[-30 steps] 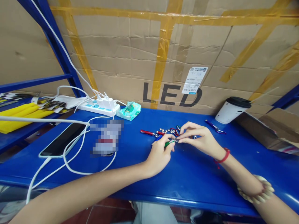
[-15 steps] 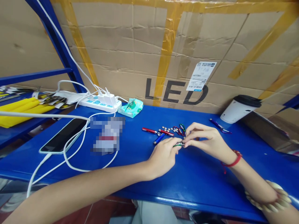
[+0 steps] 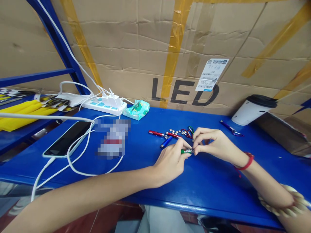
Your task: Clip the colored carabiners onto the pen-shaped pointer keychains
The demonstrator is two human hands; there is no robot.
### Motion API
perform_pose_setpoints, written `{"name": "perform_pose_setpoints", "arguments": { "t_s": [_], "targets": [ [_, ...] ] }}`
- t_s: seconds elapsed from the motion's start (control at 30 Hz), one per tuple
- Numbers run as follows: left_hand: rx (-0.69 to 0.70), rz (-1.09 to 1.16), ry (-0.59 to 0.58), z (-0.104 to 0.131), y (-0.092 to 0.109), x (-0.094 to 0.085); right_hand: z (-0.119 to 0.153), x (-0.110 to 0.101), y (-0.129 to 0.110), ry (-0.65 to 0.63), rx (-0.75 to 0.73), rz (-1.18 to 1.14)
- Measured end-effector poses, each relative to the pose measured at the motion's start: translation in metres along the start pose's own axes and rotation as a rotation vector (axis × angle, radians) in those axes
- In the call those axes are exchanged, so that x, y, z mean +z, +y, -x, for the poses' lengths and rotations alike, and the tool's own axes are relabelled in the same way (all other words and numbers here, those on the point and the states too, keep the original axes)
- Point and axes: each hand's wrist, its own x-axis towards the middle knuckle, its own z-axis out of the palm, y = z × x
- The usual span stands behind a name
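Observation:
My left hand [image 3: 171,161] is closed around a small green metal tube with a white label [image 3: 186,151], like a mini penlight body. The thumb and fingertips of my right hand [image 3: 215,142] pinch at the tube's silvery right end; what they hold there is too small to make out. Just beyond my hands lie two red tubes, one at the left [image 3: 156,133] and one partly behind my left hand [image 3: 172,134]. A blue tube [image 3: 166,142] rests beside them. Several button cells [image 3: 177,132] are scattered near red and green carabiner clips [image 3: 187,132].
A blue penlight with a clip [image 3: 228,126] lies at right, near a lidded paper cup [image 3: 251,111] and an open cardboard box [image 3: 279,134]. At left are a phone [image 3: 68,139], white cables, a power strip [image 3: 103,105] and a tissue pack [image 3: 137,109]. A large carton [image 3: 136,58] stands behind.
The green tube has turned so its white label shows more clearly between my hands. My right fingers have shifted slightly right at its end. The whole view has tilted a little.

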Motion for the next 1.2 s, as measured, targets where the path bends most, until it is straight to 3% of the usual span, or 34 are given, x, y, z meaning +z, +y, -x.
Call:
{"name": "perform_pose_setpoints", "arguments": {
  "t_s": [0.13,0.43,0.8,0.97,1.2],
  "targets": [
    [-0.006,-0.036,-0.009,0.0,-0.002,-0.001,0.0,0.002,0.0,-0.048,0.001,0.009],
    [-0.041,0.027,0.047,0.0,-0.005,-0.002,-0.001,0.013,-0.008,0.009,0.107,-0.109],
    [-0.057,-0.04,-0.03,-0.004,-0.005,0.003,0.005,0.011,-0.003,-0.292,0.491,-0.482],
    [-0.105,0.071,0.003,-0.007,0.0,0.005,0.005,0.01,0.007,-0.306,0.48,-0.533],
    [-0.109,0.138,0.065,-0.012,0.005,0.002,0.003,0.013,0.007,-0.21,0.398,-0.477]
  ]
}}
